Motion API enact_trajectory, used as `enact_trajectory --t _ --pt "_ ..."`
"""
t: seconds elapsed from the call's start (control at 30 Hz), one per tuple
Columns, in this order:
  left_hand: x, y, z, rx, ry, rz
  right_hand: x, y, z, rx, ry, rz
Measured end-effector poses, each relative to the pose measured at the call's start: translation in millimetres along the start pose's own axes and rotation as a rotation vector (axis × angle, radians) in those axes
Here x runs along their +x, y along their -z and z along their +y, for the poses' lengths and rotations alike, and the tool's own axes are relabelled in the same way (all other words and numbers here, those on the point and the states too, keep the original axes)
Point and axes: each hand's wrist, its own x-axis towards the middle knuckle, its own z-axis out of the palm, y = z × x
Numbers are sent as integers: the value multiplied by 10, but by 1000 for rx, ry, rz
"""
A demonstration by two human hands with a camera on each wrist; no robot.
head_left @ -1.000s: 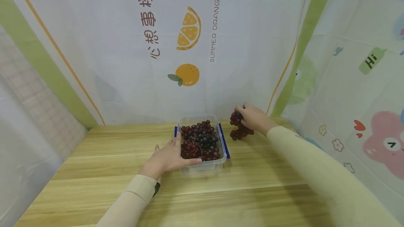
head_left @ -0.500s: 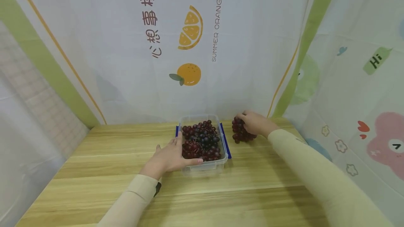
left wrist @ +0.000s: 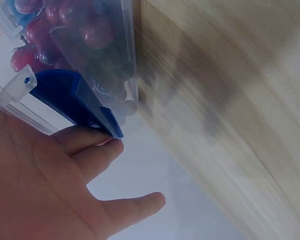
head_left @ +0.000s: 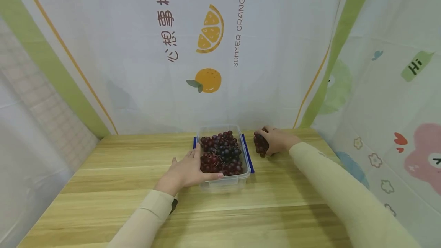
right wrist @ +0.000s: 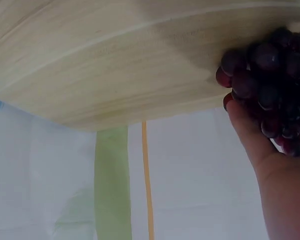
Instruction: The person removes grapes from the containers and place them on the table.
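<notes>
A clear plastic food box (head_left: 220, 182) with blue side clips (head_left: 247, 154) is filled with dark red and purple grapes (head_left: 222, 152). My left hand (head_left: 186, 169) rests against its left side and near corner, fingers straight, thumb lying along the front rim. In the left wrist view the fingertips touch a blue clip (left wrist: 75, 97) that hangs down. To the right of the box, my right hand (head_left: 277, 141) holds a bunch of dark red grapes (right wrist: 269, 85), its fingers curled over the top. The bunch sits low, close over the table, partly covered by the hand.
The wooden table (head_left: 120, 194) runs back to a white curtain (head_left: 275, 68) printed with oranges and lettering. Another printed curtain (head_left: 379, 98) hangs along the right side, close to the right arm.
My right hand has come down with the grapes and now covers more of the bunch, which was partly raised before. The left hand stays on the box. The head view has shifted slightly.
</notes>
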Motion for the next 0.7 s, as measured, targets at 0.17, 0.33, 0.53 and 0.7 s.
enact_trajectory --t 0.17,0.33,0.53,0.7 --pt "-12 4 11 -8 -1 -1 20 -49 9 13 -27 18" --pt "-22 12 20 -17 0 -2 46 -86 37 50 -11 68" --pt "-20 7 15 -15 2 3 51 -71 107 50 74 80" --pt "-10 -1 7 -8 2 8 -8 -13 126 40 118 33"
